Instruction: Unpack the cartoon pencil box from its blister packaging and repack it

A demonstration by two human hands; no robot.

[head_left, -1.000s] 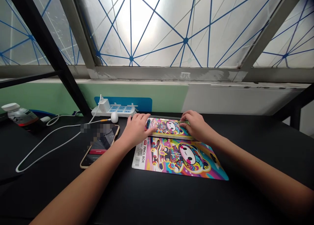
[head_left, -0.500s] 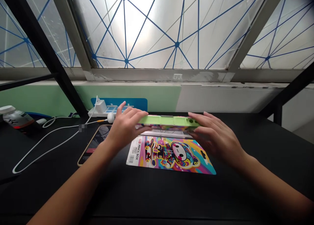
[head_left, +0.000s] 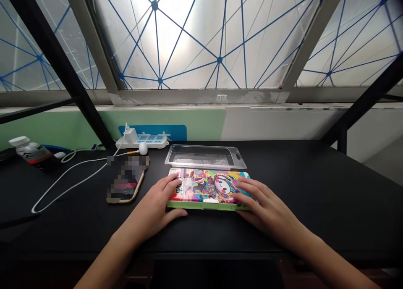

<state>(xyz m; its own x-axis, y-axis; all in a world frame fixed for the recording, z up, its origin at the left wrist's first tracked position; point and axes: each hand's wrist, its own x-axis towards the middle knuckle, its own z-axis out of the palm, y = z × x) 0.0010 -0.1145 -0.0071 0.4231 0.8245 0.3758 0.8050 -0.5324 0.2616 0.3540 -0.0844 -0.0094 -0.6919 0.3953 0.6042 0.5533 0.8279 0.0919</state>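
A colourful pencil box [head_left: 206, 186] with a cartoon figure on its lid and a light green side lies flat on the black desk in front of me. My left hand [head_left: 160, 200] holds its left end, fingers on the lid and thumb by the front edge. At the other end, my right hand [head_left: 261, 198] has its fingers over the lid and its thumb low at the front side. Just behind the box lies a clear plastic tray [head_left: 204, 156]. The printed card is out of sight, perhaps under the box.
To the left lies a phone [head_left: 129, 179], partly blurred out. A white cable [head_left: 59, 190] loops beside it from a power strip [head_left: 151, 141] at the wall. A bottle [head_left: 31, 152] leans at far left. Black slanted frame bars [head_left: 63, 66] flank the desk [head_left: 299, 184] below the window.
The pencil box, held up with its green side toward me, has come down flat and nearer. Both hands moved down with it. The card is now hidden; the clear tray shows fully.
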